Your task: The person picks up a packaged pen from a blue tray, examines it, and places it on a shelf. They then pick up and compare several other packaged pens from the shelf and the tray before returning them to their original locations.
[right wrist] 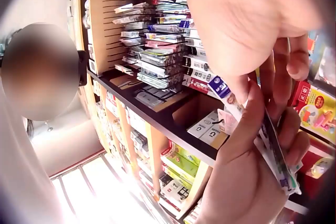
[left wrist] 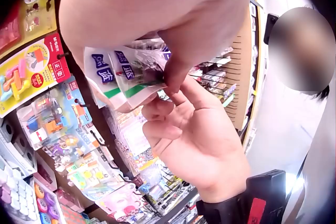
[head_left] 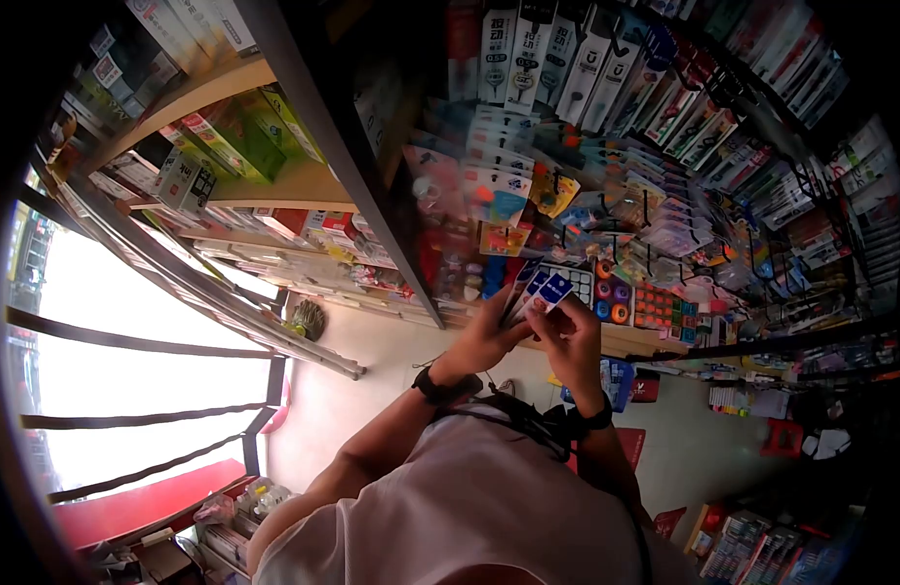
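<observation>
Several small flat packets (head_left: 550,289) with blue-and-white printed labels fan out between both hands, in front of the display rack. My left hand (head_left: 484,336) grips the stack from the left, thumb on one side and fingers behind, as the right wrist view shows. With thumb and fingertips, my right hand (head_left: 574,343) pinches the edge of one packet (right wrist: 220,87). In the left wrist view, the packets (left wrist: 123,74) show clear plastic, blue printed characters and a green strip. Part of the stack is hidden behind the left hand (left wrist: 157,14). Both wrists wear black bands.
A rack of hanging blister packs (head_left: 655,195) fills the space ahead, with boxed pens above. Colourful round items (head_left: 611,292) lie on the ledge below. Shelves with green boxes (head_left: 235,141) stand at left, beside a metal rail (head_left: 323,359). A blue bin (head_left: 616,382) stands below on the right.
</observation>
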Action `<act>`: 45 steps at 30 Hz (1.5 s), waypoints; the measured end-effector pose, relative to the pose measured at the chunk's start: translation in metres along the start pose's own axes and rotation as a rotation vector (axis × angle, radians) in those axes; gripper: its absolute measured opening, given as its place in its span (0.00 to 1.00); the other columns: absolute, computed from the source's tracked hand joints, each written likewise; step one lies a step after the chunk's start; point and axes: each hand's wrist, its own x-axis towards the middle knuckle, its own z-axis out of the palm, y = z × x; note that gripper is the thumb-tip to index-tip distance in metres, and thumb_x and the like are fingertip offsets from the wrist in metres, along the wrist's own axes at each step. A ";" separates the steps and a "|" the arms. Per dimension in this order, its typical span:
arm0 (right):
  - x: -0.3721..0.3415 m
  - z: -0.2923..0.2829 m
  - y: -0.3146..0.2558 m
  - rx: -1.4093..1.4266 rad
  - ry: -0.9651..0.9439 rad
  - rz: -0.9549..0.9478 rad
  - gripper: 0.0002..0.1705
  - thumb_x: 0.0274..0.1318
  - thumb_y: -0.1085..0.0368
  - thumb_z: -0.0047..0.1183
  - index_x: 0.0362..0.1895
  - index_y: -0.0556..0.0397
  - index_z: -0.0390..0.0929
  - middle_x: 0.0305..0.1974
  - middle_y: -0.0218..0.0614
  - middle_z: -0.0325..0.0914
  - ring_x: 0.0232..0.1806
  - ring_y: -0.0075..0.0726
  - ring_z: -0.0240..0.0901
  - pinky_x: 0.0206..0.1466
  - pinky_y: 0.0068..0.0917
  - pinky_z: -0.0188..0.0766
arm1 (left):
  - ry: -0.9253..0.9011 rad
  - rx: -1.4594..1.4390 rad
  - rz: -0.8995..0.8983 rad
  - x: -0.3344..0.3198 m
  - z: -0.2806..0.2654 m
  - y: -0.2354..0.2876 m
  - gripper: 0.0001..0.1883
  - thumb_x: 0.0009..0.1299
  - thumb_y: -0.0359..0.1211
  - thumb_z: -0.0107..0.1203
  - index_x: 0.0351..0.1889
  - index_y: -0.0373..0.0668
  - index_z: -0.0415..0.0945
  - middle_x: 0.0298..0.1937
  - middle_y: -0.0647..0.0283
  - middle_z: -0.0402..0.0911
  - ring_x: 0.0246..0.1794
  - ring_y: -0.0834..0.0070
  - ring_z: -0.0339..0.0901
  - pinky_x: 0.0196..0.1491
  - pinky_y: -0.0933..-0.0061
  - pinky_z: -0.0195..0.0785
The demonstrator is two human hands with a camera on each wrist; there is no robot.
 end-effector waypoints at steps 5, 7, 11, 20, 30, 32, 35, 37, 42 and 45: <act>-0.001 -0.012 0.003 -0.007 0.000 0.015 0.08 0.61 0.69 0.60 0.43 0.59 0.81 0.34 0.30 0.79 0.27 0.16 0.74 0.27 0.15 0.70 | 0.045 0.034 0.085 0.000 0.015 -0.003 0.22 0.74 0.28 0.56 0.63 0.39 0.64 0.42 0.70 0.73 0.36 0.87 0.68 0.36 0.82 0.64; 0.000 -0.013 0.003 -0.013 -0.012 0.019 0.08 0.61 0.69 0.60 0.42 0.59 0.81 0.34 0.30 0.80 0.28 0.16 0.75 0.27 0.16 0.70 | 0.037 0.052 0.045 0.001 0.016 -0.004 0.22 0.74 0.28 0.56 0.64 0.38 0.63 0.44 0.69 0.74 0.39 0.86 0.69 0.39 0.81 0.67; 0.002 -0.018 -0.001 -0.089 0.024 0.068 0.08 0.63 0.68 0.59 0.41 0.59 0.81 0.31 0.32 0.80 0.28 0.16 0.75 0.27 0.17 0.70 | 0.104 -0.018 0.181 0.001 0.019 -0.027 0.23 0.73 0.27 0.57 0.64 0.38 0.62 0.47 0.68 0.73 0.43 0.83 0.69 0.45 0.78 0.67; 0.060 -0.055 -0.055 0.054 0.094 -0.112 0.09 0.68 0.65 0.55 0.41 0.61 0.79 0.24 0.23 0.74 0.24 0.12 0.67 0.28 0.17 0.65 | 0.153 0.106 -0.062 -0.014 0.018 -0.004 0.23 0.74 0.30 0.58 0.63 0.36 0.60 0.44 0.65 0.73 0.42 0.81 0.73 0.44 0.77 0.69; 0.119 -0.067 -0.134 -0.014 0.159 -0.355 0.14 0.68 0.60 0.56 0.35 0.59 0.79 0.21 0.18 0.68 0.19 0.09 0.55 0.22 0.17 0.49 | 0.206 0.216 0.002 -0.022 0.018 0.005 0.15 0.73 0.32 0.59 0.52 0.39 0.65 0.38 0.68 0.70 0.38 0.81 0.65 0.42 0.76 0.63; 0.122 -0.067 -0.138 -0.033 0.173 -0.365 0.15 0.68 0.59 0.56 0.34 0.59 0.79 0.20 0.18 0.68 0.18 0.09 0.55 0.21 0.17 0.48 | 0.211 0.175 0.019 -0.024 0.020 0.014 0.15 0.73 0.32 0.59 0.51 0.39 0.66 0.38 0.68 0.70 0.38 0.81 0.64 0.42 0.77 0.63; 0.123 -0.068 -0.145 -0.028 0.194 -0.304 0.14 0.67 0.59 0.57 0.34 0.58 0.79 0.18 0.18 0.67 0.17 0.09 0.54 0.20 0.18 0.48 | 0.218 0.126 0.034 -0.026 0.018 0.011 0.14 0.73 0.32 0.59 0.51 0.39 0.66 0.38 0.68 0.70 0.39 0.81 0.64 0.42 0.77 0.63; 0.128 -0.068 -0.144 -0.027 0.212 -0.335 0.14 0.67 0.59 0.57 0.34 0.58 0.80 0.19 0.18 0.68 0.16 0.09 0.54 0.19 0.18 0.49 | 0.217 0.122 0.037 -0.026 0.015 0.004 0.14 0.73 0.31 0.58 0.51 0.39 0.66 0.39 0.68 0.71 0.39 0.81 0.65 0.43 0.77 0.63; 0.136 -0.072 -0.132 -0.059 0.222 -0.342 0.18 0.67 0.55 0.57 0.32 0.58 0.79 0.17 0.18 0.67 0.15 0.09 0.54 0.19 0.18 0.49 | 0.261 0.179 0.083 -0.024 0.018 0.003 0.10 0.73 0.30 0.57 0.43 0.44 0.65 0.30 0.74 0.65 0.26 0.87 0.60 0.29 0.82 0.55; 0.139 -0.072 -0.129 -0.109 0.217 -0.338 0.20 0.66 0.52 0.57 0.31 0.57 0.79 0.14 0.19 0.65 0.14 0.10 0.53 0.19 0.18 0.49 | 0.233 0.101 0.007 -0.027 0.018 0.013 0.14 0.73 0.31 0.58 0.52 0.38 0.69 0.39 0.68 0.73 0.41 0.81 0.68 0.45 0.75 0.65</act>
